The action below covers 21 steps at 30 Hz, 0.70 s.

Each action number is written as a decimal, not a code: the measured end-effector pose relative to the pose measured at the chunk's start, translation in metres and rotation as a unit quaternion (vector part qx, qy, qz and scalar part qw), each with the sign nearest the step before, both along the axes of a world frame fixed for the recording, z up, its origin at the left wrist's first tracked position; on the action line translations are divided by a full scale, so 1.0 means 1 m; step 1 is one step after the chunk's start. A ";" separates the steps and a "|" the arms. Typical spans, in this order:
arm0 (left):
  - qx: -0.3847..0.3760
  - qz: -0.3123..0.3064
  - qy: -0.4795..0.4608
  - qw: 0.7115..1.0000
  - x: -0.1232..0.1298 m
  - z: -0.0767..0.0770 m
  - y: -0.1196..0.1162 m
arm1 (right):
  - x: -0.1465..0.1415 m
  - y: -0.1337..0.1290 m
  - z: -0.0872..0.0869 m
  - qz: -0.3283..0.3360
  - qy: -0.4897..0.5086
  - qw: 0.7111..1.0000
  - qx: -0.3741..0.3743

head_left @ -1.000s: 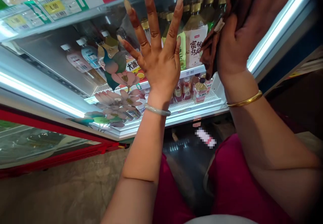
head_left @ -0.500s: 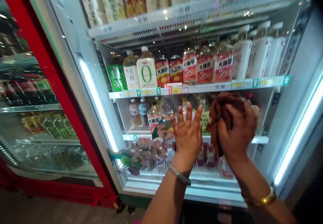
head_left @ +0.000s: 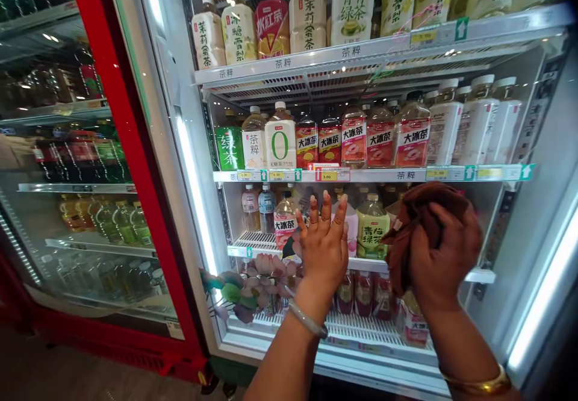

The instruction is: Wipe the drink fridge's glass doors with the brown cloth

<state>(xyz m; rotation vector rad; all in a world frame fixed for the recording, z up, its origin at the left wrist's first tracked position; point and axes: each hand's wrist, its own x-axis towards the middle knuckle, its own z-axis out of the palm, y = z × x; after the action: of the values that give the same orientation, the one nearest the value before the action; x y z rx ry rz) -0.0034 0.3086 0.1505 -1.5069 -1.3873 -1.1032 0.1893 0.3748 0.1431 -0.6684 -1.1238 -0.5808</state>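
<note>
My left hand [head_left: 323,244] is spread flat, palm forward, apparently against the glass door in front of the drinks shelves. It holds nothing, and a pale bangle [head_left: 307,321] circles its wrist. To its right, my right hand [head_left: 447,256] grips a bunched brown cloth [head_left: 406,238], with fingers bent over it. The cloth covers part of the third shelf and the bottles behind it. A gold bangle [head_left: 485,384] is on the right wrist. Near my left hand, a flower decal [head_left: 266,277] in pink and green shows on the glass.
Shelves behind the glass hold rows of bottled tea, among them a white bottle marked 0 [head_left: 280,139] and a green-labelled bottle [head_left: 372,232]. A price strip [head_left: 374,175] runs along one shelf edge. A red-framed cooler [head_left: 117,118] stands at left.
The view has tilted, so shelves and cooler sit lower and further right in the picture. My left hand has slid left against the shelves; the cloth stays in my right hand.
</note>
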 end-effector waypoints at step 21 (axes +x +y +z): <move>-0.042 -0.020 0.053 0.998 -0.013 -0.005 -0.007 | -0.054 -0.034 0.004 0.126 -0.242 0.962 0.004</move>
<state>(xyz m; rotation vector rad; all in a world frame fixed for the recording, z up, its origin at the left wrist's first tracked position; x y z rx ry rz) -0.0167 0.3016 0.1452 -1.6362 -1.3512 -0.9858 0.1356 0.3412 0.1473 -0.3719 -1.6359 -0.5428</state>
